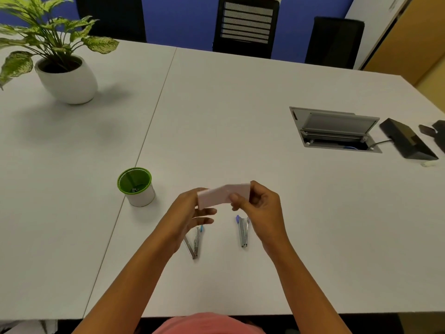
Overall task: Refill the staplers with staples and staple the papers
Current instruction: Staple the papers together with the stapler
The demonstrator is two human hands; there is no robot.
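fingers [257, 188] and thumb of the right hand [262, 208] pinch one end of the small white paper [216, 195]; the left hand [190, 208] grips the other end. the paper is held above the table [240, 104], over the left stapler [193, 242], splayed open, and the right stapler [243, 231], folded narrow. a green cup [136, 186] stands to the left.

White surface [216, 116], seam running front to back. Far left: potted plant [68, 80]. Near left: green-rimmed cup [137, 186]. Front centre, apart: left stapler [195, 244] splayed open, right stapler [243, 232] closed. Right: open cable hatch [334, 128], black device [407, 141] beside it.
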